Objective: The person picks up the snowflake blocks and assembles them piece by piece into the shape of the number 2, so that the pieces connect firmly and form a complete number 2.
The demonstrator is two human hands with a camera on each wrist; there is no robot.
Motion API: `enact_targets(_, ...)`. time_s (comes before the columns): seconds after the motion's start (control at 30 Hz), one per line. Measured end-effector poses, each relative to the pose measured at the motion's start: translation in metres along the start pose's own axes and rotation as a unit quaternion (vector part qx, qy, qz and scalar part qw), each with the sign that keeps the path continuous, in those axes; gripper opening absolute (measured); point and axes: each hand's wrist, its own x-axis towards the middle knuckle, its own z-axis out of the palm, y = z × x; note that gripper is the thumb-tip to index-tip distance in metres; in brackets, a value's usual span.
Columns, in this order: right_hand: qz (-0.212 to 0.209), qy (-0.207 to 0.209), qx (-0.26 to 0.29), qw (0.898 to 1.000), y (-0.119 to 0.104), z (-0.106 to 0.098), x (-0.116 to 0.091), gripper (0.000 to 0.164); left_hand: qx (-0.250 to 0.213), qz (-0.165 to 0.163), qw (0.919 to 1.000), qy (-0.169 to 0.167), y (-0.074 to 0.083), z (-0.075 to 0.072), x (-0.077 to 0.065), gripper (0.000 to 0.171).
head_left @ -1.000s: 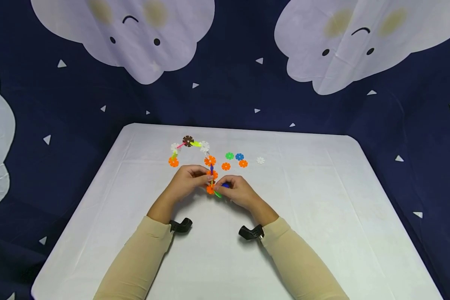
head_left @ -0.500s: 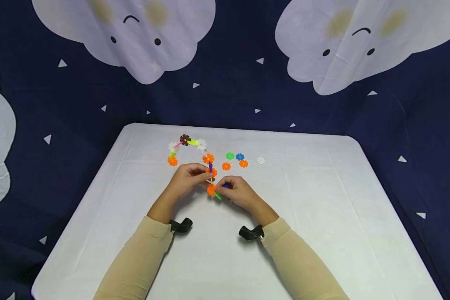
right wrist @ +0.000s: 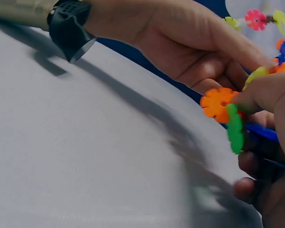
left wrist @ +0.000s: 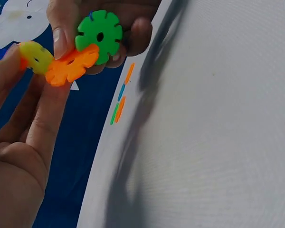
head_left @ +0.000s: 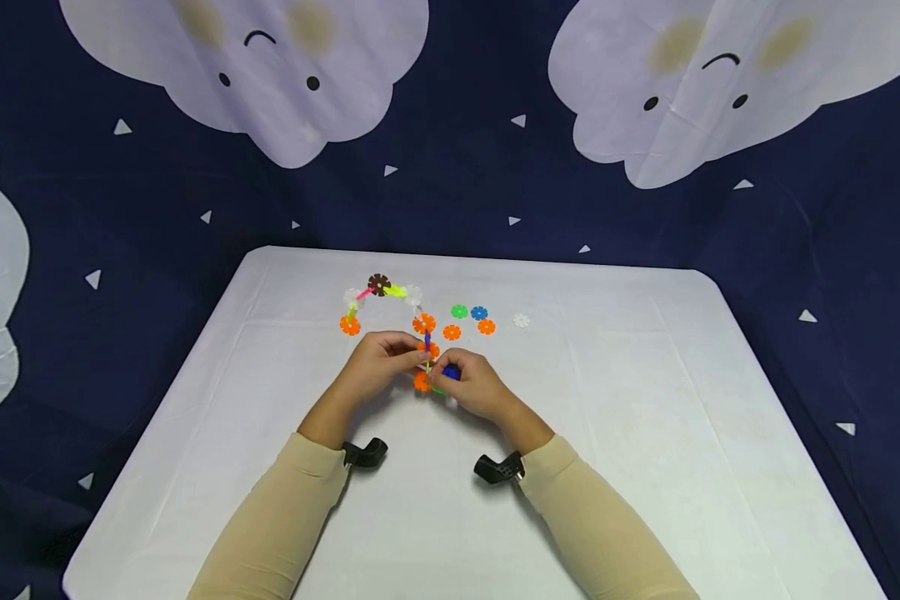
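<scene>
A chain of notched plastic snowflake discs arches away from me, with a brown disc [head_left: 378, 285] at its top. My left hand [head_left: 378, 362] pinches a yellow disc [left wrist: 36, 57] near the chain's close end. Beyond that yellow piece sits an orange disc [left wrist: 72, 65], with a green disc [left wrist: 99, 37] set against it at an angle. Thumb and fingers of my right hand [head_left: 474, 383] pinch at the place where orange and green meet. Blue discs [right wrist: 262, 132] are tucked inside the right palm, mostly hidden by the fingers.
Loose discs lie beyond the right hand: a green one [head_left: 459, 312], a blue one [head_left: 479, 313], two orange ones and a white one [head_left: 521, 320]. The white table [head_left: 645, 417] extends to both sides. A dark cloth [head_left: 465, 150] with clouds hangs behind it.
The chain's arch shifts slightly left, then back right and a little closer. The green disc, earlier sticking out below the right fingertips, is now mostly hidden by them in the head view.
</scene>
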Motion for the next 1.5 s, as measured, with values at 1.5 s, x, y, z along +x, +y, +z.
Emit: enact_targets(1.5, 0.116, 0.111, 0.428, 0.890, 0.000, 0.014, 0.002, 0.022, -0.047, 0.025, 0.9971, 0.054, 0.000, -0.001, 0.001, 0.013)
